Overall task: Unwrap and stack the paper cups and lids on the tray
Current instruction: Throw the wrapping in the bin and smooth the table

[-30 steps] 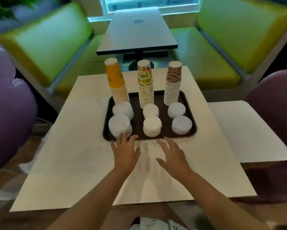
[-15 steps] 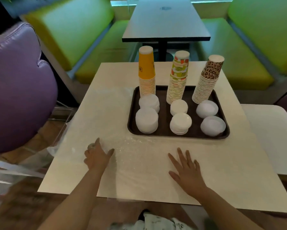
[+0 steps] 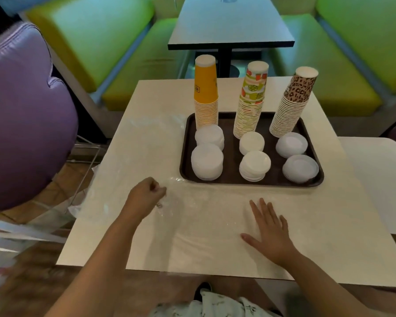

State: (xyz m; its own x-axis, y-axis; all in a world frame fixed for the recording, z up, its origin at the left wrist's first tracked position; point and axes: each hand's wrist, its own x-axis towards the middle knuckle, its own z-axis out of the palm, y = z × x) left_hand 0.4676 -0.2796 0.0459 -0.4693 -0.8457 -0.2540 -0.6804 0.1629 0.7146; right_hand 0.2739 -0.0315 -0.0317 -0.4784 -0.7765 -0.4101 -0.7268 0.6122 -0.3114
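Observation:
A dark brown tray [image 3: 231, 181] sits on the cream table. Three upside-down cup stacks stand at its back: orange [image 3: 205, 92], fruit-patterned [image 3: 252, 99] and leopard-patterned [image 3: 293, 101]. Several piles of white lids [image 3: 207, 161] lie in front of them. Clear plastic wrap [image 3: 192, 209] lies flat over the near and left part of the table. My left hand [image 3: 146, 195] is curled and pinches the wrap just left of the tray's near corner. My right hand [image 3: 269, 229] lies flat, fingers spread, pressing the wrap on the table in front of the tray.
A purple chair [image 3: 25, 115] stands at the left. More clear plastic [image 3: 16, 234] hangs off the table's left side toward the floor. A second white table [image 3: 375, 179] adjoins on the right. A dark table [image 3: 231, 21] and green benches [image 3: 100, 42] lie beyond.
My left hand has moved from the tray's front edge out to the left and curled onto the plastic wrap. My right hand slid nearer and flattened on the table. The view shifted left.

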